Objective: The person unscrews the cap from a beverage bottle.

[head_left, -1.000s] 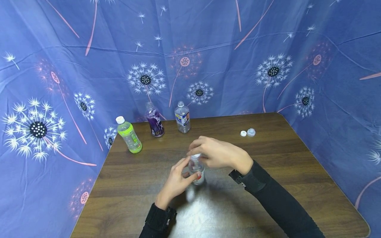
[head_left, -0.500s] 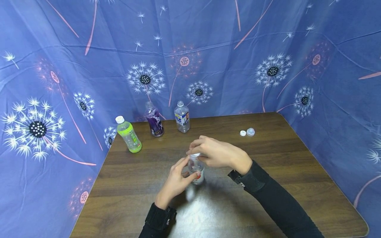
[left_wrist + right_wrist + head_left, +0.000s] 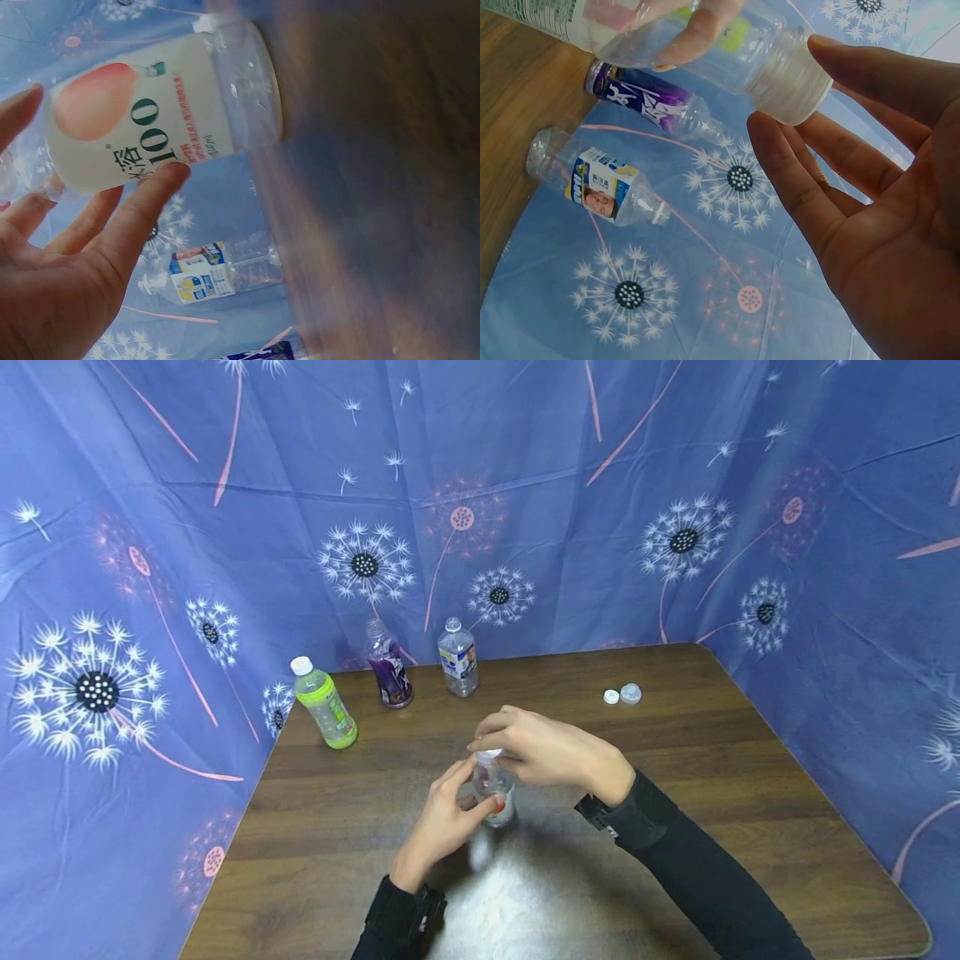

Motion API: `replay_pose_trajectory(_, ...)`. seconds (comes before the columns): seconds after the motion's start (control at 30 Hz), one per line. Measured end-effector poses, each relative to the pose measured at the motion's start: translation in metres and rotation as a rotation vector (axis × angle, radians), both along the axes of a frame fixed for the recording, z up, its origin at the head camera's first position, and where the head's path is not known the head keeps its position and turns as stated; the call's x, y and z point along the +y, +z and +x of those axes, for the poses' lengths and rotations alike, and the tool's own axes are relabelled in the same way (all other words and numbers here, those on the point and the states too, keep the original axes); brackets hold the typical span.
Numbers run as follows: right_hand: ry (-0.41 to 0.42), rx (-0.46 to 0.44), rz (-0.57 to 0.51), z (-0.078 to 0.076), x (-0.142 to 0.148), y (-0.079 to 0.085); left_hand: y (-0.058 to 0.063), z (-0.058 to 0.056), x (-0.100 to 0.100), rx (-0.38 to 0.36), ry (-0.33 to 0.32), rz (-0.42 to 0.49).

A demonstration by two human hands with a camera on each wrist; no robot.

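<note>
A clear plastic bottle (image 3: 492, 779) with a white label stands upright on the wooden table. Its label (image 3: 196, 90) carries a peach picture and a large "100" in the left wrist view. My left hand (image 3: 441, 825) holds the bottle's body, thumb on the near side and fingers on the far side. From above, my right hand (image 3: 553, 748) pinches the white cap (image 3: 793, 81) on the bottle's neck between thumb and fingers. Some of the right fingers are hidden behind the cap in the head view.
Toward the back left stand a green-labelled bottle with a white cap (image 3: 327, 703), a capless purple bottle (image 3: 391, 670) and a capless clear bottle (image 3: 459, 662). Two loose caps (image 3: 631, 694) lie at the back right. A blue patterned cloth (image 3: 570, 527) hangs behind the table (image 3: 720, 760).
</note>
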State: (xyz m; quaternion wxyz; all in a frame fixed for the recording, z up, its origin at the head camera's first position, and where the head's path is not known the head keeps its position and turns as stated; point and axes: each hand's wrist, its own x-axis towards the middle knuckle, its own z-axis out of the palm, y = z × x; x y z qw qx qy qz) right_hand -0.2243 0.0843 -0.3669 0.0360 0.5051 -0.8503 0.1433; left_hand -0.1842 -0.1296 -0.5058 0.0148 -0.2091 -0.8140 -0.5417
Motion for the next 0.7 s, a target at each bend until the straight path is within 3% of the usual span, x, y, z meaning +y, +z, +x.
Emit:
replay_pose_trajectory(0.27, -0.038, -0.103, -0.065, 0.003, 0.008, -0.005, 0.001, 0.005, 0.002, 0.001, 0.025, -0.012)
replay_pose_trajectory(0.7, -0.175, -0.124, -0.076, -0.003, 0.03, -0.01, 0.011, 0.002, -0.011, 0.075, 0.129, -0.038)
